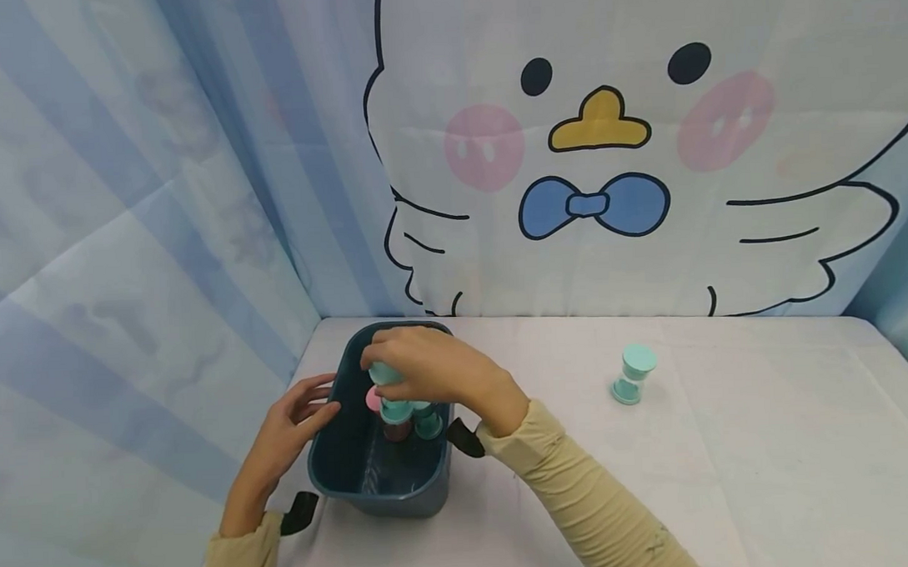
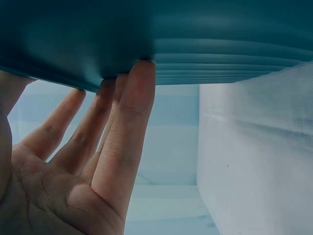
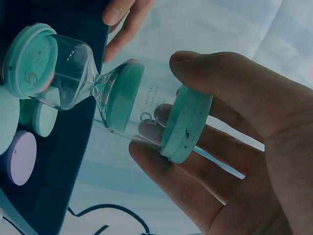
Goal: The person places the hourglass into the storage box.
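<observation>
My right hand [image 1: 434, 363] holds a sand timer [image 3: 126, 95] over the blue bin. Thumb and fingers grip one of its mint-green caps, and green sand lies in the glass bulb nearer the hand. A "5" is printed on the far cap. Below it, inside the bin [image 1: 424, 503], several other sand timers stand; one [image 1: 397, 427] has brownish sand, another shows a pink cap [image 1: 373, 399]. At the bin's left side, my left hand [image 1: 286, 427] touches the outer wall near the rim with straight fingers [image 2: 122, 137].
Another mint-capped sand timer [image 1: 634, 372] stands on the white-covered table [image 1: 551, 497], to the right of the bin. A curtain [image 1: 121, 203] hangs along the left, and a cloth with a cartoon face [image 1: 604, 270] rises behind the table.
</observation>
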Tool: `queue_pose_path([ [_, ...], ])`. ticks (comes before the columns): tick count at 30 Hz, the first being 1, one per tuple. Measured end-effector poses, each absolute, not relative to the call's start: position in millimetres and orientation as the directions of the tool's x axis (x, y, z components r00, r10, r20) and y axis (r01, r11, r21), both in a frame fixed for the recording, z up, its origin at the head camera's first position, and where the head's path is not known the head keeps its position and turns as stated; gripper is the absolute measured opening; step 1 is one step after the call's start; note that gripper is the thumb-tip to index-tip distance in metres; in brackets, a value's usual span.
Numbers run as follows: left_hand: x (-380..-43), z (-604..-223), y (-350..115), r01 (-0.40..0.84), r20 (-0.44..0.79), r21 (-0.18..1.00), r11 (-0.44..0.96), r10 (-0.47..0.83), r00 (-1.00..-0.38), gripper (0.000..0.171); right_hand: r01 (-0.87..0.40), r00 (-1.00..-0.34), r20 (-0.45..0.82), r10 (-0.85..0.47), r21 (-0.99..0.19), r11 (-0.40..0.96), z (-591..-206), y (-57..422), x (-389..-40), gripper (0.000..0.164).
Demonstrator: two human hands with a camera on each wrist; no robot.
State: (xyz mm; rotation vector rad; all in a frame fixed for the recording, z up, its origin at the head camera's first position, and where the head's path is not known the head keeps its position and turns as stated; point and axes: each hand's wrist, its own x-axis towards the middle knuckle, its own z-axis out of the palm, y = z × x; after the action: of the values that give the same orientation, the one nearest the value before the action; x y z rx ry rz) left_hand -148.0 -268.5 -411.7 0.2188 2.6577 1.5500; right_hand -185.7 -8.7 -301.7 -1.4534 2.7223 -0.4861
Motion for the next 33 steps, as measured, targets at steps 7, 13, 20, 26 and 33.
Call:
queue_pose_path([
  [7,-147,-408,-267,0.101,0.023,0.864,0.493,0.162,-0.987,0.055,-0.818,-0.553,0.129,-0.823,-0.273,0.506,-308,-16,-186,0.032],
  [13,-145,-406,-266,0.105,0.028,0.870,0.481,0.164,-0.986,0.054,-0.820,-0.548,0.114,-0.829,-0.269,0.505,-308,-20,-185,0.034],
  [20,-145,-407,-266,0.105,0.029,0.872,0.478,0.164,-0.986,0.054,-0.843,-0.515,0.128,-0.847,-0.251,0.475,-307,-24,-182,0.034],
  [26,-146,-410,-268,0.107,0.031,0.871,0.480,0.164,-0.986,0.054,-0.848,-0.509,0.133,-0.851,-0.245,0.469,-309,-26,-180,0.033],
  [33,-144,-408,-267,0.113,0.033,0.871,0.479,0.171,-0.985,0.053,-0.843,-0.514,0.093,-0.853,-0.240,0.482,-306,-28,-176,0.034],
])
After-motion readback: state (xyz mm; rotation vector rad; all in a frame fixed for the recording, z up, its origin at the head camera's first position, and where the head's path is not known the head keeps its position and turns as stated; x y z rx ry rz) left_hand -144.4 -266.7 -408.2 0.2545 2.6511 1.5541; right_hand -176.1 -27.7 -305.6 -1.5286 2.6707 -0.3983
